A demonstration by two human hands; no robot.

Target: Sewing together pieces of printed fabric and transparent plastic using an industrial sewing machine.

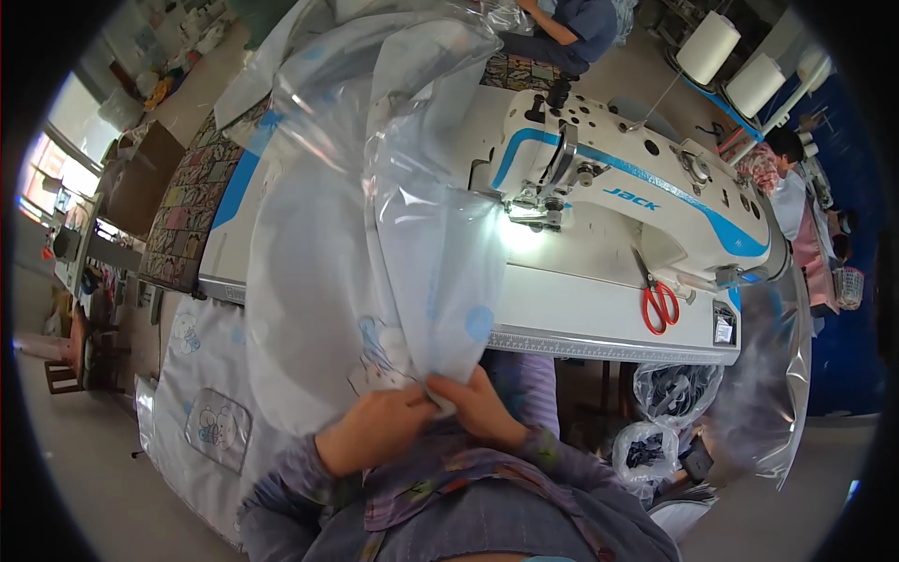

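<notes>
Both hands meet close to my body at the near edge of a translucent whitish plastic sheet [309,281] with blue dots and a cartoon print. My left hand [379,426] has its fingers closed on the sheet's edge. Pinching the same edge just to its right is my right hand [478,407]. From there the sheet runs away from me in long folds, over the left part of the sewing table and up to the far side. Its right border lies beside the needle area of a white and blue sewing machine [637,178], whose lamp is lit.
Red-handled scissors [660,304] lie on the table right of the needle. White thread cones [707,49] stand at the upper right. Clear bags [646,450] hang below the table. More printed plastic sheeting [201,375] drapes at the left. Another person [571,33] sits beyond the machine.
</notes>
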